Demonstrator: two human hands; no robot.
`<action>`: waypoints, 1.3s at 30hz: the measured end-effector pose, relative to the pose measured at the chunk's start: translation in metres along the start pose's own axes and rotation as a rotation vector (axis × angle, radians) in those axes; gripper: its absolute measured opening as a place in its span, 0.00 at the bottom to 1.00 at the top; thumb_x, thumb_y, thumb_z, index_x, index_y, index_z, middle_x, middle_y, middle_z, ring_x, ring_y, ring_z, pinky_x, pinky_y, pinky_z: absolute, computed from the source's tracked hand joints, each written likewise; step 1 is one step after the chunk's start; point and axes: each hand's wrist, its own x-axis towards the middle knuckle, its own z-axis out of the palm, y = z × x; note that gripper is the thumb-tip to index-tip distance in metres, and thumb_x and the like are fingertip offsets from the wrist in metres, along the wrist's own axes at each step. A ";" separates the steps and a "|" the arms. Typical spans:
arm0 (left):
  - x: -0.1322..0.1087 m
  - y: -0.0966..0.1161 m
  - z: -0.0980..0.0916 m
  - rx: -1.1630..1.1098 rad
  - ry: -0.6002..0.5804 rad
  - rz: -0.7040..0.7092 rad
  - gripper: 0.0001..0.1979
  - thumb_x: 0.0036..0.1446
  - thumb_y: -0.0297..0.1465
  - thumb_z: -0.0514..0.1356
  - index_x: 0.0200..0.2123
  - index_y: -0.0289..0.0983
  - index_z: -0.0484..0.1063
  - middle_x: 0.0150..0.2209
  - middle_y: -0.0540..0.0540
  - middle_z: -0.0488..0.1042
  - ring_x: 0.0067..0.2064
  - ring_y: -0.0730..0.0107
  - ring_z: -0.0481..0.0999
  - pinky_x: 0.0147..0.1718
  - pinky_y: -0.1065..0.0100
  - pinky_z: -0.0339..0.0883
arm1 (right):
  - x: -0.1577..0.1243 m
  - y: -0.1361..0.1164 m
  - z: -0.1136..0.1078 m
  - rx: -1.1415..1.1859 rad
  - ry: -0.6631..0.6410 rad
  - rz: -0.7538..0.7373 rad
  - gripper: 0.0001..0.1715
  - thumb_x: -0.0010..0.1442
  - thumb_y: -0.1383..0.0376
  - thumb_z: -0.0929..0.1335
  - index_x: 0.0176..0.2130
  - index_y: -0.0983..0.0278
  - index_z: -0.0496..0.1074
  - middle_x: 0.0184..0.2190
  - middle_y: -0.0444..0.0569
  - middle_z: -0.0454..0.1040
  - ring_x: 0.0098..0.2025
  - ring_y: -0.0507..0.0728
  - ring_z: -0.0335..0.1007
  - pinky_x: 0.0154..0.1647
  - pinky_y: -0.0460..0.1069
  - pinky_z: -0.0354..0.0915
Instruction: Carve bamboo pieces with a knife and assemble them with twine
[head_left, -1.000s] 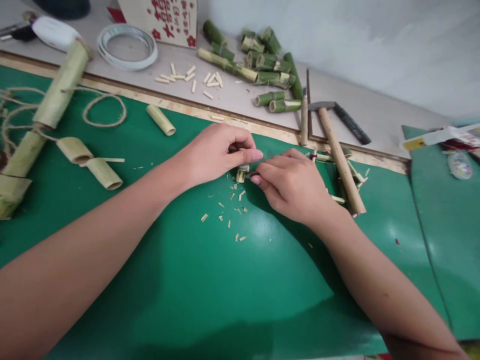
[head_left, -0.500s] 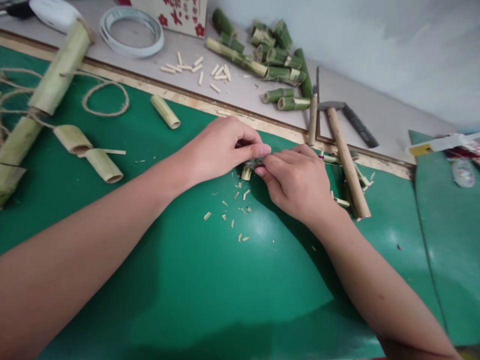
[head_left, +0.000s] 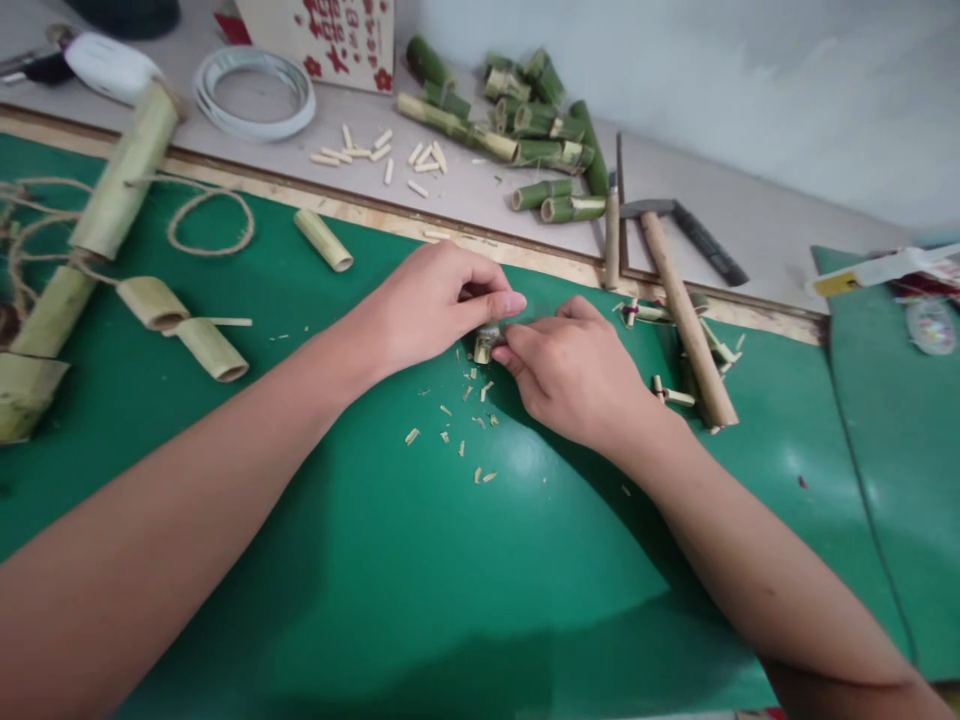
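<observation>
Fingers (head_left: 501, 308) at bamboo piece (head_left: 482, 352), apparently

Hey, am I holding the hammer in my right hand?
No, the hammer lies to the right of your right hand, apart from it, while that hand is at a small bamboo piece.

The bamboo piece (head_left: 483, 351) is pale yellow, the mat (head_left: 420, 580) green, the card (head_left: 319, 35) red-flowered.

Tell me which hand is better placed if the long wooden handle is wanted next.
Probably the right hand: it is nearer the wooden handle, which lies on that side. The left hand is farther, with the right hand between. Both hands are at the small bamboo piece.
</observation>
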 end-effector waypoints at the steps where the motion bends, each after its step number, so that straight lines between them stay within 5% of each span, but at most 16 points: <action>1: 0.000 -0.001 0.000 -0.006 -0.003 -0.002 0.14 0.66 0.41 0.65 0.36 0.37 0.84 0.27 0.50 0.77 0.30 0.70 0.73 0.33 0.66 0.64 | 0.000 0.000 -0.001 0.001 -0.012 -0.001 0.22 0.77 0.63 0.59 0.35 0.64 0.74 0.28 0.50 0.78 0.28 0.57 0.66 0.45 0.55 0.50; 12: -0.002 0.004 -0.002 -0.045 -0.014 -0.041 0.14 0.65 0.41 0.66 0.35 0.37 0.84 0.31 0.48 0.82 0.32 0.69 0.77 0.33 0.67 0.67 | 0.000 -0.002 -0.015 -0.040 -0.133 -0.033 0.21 0.76 0.64 0.60 0.36 0.65 0.76 0.32 0.53 0.83 0.28 0.57 0.66 0.46 0.56 0.48; 17: -0.003 0.006 -0.003 -0.070 -0.034 -0.064 0.13 0.65 0.41 0.65 0.36 0.38 0.85 0.35 0.47 0.84 0.34 0.67 0.79 0.34 0.66 0.69 | -0.010 -0.011 -0.016 0.004 -0.184 -0.161 0.21 0.77 0.63 0.62 0.32 0.63 0.75 0.26 0.50 0.80 0.26 0.56 0.64 0.44 0.56 0.47; 33: -0.005 0.003 -0.008 -0.127 -0.060 -0.149 0.16 0.69 0.43 0.62 0.48 0.39 0.84 0.37 0.46 0.84 0.35 0.68 0.78 0.35 0.67 0.70 | -0.009 0.033 -0.007 0.157 0.162 -0.013 0.24 0.78 0.60 0.56 0.35 0.63 0.70 0.29 0.49 0.77 0.30 0.57 0.66 0.45 0.54 0.52; 39: -0.004 0.008 -0.010 -0.224 -0.030 -0.159 0.18 0.67 0.46 0.63 0.44 0.36 0.82 0.32 0.47 0.78 0.30 0.71 0.73 0.29 0.70 0.67 | -0.006 0.033 0.000 0.223 0.130 0.045 0.27 0.80 0.57 0.54 0.38 0.63 0.72 0.31 0.50 0.79 0.31 0.57 0.68 0.46 0.54 0.53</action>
